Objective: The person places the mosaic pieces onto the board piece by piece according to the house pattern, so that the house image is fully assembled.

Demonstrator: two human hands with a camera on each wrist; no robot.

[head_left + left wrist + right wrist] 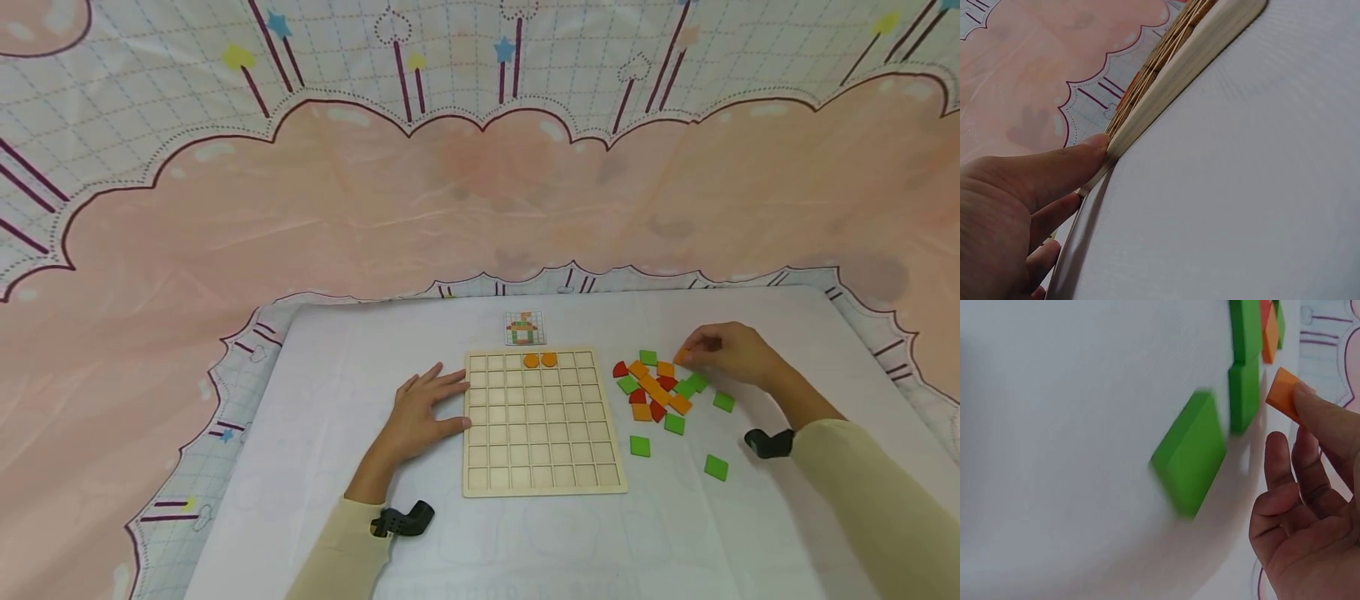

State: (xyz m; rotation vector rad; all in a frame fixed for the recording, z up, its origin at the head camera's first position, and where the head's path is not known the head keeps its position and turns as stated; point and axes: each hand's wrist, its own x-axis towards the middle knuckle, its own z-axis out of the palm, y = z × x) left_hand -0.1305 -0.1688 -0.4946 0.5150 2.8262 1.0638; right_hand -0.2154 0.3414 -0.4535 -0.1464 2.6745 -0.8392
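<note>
My left hand [422, 417] lies at the left edge of a square wooden grid board [542, 425], fingers spread. In the left wrist view its thumb [1082, 159] touches the board's side. Two round orange pieces [532, 360] sit next to each other in the board's top row. Beyond the right end of the tile pile, my right hand [729, 352] pinches an orange tile [1282, 394] between thumb and forefinger, raised above the table, its other fingers curled. Green tiles [1191, 456] lie close by in the right wrist view.
A loose pile of orange tiles [652, 388], green squares [648, 357] and red pieces [620, 369] lies right of the board. Single green tiles [716, 467] are scattered nearer the front. A small card [524, 328] with a coloured grid picture lies behind the board.
</note>
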